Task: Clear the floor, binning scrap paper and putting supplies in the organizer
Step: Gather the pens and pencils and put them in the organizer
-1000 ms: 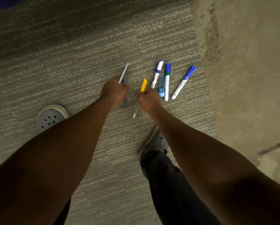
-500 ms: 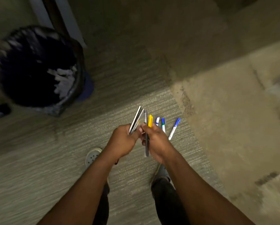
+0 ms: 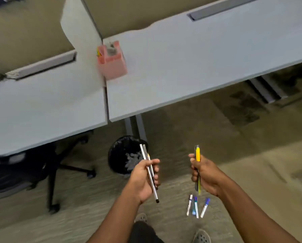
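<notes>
hands [image 3: 144, 178] raised apart, gripping pens [image 3: 149, 170]

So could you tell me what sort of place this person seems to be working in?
Most likely an office. Two grey desks stand edge to edge above carpeted floor, a black wheeled chair is tucked under one, and a pink organizer sits on top.

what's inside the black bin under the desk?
The black bin holds pale crumpled paper against a dark liner. Its right rim sits behind the pens gripped by the left hand, so that part and anything beneath the paper are hidden.
</notes>
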The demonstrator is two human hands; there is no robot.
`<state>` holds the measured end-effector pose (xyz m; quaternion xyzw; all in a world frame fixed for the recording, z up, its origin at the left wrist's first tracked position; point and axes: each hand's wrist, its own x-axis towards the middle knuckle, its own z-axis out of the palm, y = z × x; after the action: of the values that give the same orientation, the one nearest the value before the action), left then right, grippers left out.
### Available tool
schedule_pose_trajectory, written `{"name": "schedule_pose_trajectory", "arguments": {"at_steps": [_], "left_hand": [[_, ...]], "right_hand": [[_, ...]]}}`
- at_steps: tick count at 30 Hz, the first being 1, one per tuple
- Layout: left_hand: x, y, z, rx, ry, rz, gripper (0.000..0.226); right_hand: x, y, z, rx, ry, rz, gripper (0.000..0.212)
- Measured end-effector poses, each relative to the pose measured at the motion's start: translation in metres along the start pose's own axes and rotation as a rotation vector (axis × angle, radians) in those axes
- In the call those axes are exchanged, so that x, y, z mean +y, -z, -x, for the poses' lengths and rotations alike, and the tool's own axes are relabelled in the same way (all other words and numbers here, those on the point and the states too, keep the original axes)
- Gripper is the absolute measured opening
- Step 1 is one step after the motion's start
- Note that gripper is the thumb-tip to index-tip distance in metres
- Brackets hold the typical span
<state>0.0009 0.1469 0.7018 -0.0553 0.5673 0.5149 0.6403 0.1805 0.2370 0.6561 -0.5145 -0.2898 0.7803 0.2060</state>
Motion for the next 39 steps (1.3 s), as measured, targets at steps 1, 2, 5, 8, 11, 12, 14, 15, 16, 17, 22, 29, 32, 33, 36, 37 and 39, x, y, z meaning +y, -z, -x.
{"name": "schedule_pose_trajectory", "arguments": {"at_steps": [1, 2, 5, 8, 11, 12, 14, 15, 16, 17, 22, 29, 32, 33, 36, 37, 39], "left_hand": [[0.005, -0.003, 0.011, -0.006, -0.011, 0.031, 0.023], [0.011, -0.005, 0.024, -0.006, -0.023, 0.066, 0.025], [0.014, -0.006, 0.046, 0.001, -0.027, 0.144, 0.031], [0.023, -0.005, 0.051, 0.025, -0.056, 0.193, 0.030], [0.046, -0.006, 0.040, 0.098, -0.097, 0.116, 0.025], [0.059, -0.005, 0.031, 0.110, -0.114, 0.066, 0.022], [0.081, -0.007, 0.021, 0.126, -0.157, -0.047, 0.017], [0.096, -0.008, 0.012, 0.118, -0.175, -0.101, 0.015], [0.114, -0.009, 0.001, 0.104, -0.191, -0.160, 0.014], [0.133, -0.010, -0.013, 0.088, -0.213, -0.213, 0.014], [0.250, -0.022, -0.077, 0.091, -0.389, -0.372, 0.018], [0.422, -0.025, -0.169, 0.167, -0.777, -0.322, 0.025], [0.475, -0.025, -0.207, 0.189, -0.951, -0.213, 0.029], [0.487, -0.025, -0.218, 0.203, -0.994, -0.183, 0.030], [0.509, -0.025, -0.251, 0.287, -1.069, -0.206, 0.025], [0.512, -0.025, -0.262, 0.333, -1.070, -0.256, 0.020], [0.513, -0.024, -0.284, 0.420, -1.046, -0.379, 0.024]], "right_hand": [[-0.009, -0.004, 0.007, -0.006, -0.021, 0.012, 0.007], [-0.020, -0.011, 0.014, -0.014, -0.057, 0.030, 0.008], [-0.033, -0.023, 0.024, -0.045, -0.190, 0.042, 0.022], [-0.045, -0.040, 0.017, -0.109, -0.217, 0.034, 0.035], [-0.062, -0.058, 0.000, -0.130, -0.200, 0.149, 0.035], [-0.070, -0.067, -0.012, -0.139, -0.188, 0.196, 0.033], [-0.084, -0.077, -0.026, -0.159, -0.177, 0.275, 0.031], [-0.095, -0.084, -0.037, -0.176, -0.175, 0.308, 0.030], [-0.107, -0.092, -0.052, -0.195, -0.174, 0.336, 0.028], [-0.121, -0.102, -0.067, -0.217, -0.172, 0.348, 0.026], [-0.201, -0.170, -0.140, -0.236, -0.076, 0.375, 0.024], [-0.312, -0.304, -0.244, -0.127, 0.440, 0.259, 0.020], [-0.343, -0.344, -0.288, -0.102, 0.700, 0.402, 0.018], [-0.349, -0.354, -0.302, -0.092, 0.772, 0.461, 0.016], [-0.362, -0.375, -0.342, -0.043, 0.884, 0.518, 0.015], [-0.365, -0.380, -0.354, -0.024, 0.893, 0.527, 0.014], [-0.364, -0.387, -0.373, 0.010, 0.878, 0.568, 0.015]]}}
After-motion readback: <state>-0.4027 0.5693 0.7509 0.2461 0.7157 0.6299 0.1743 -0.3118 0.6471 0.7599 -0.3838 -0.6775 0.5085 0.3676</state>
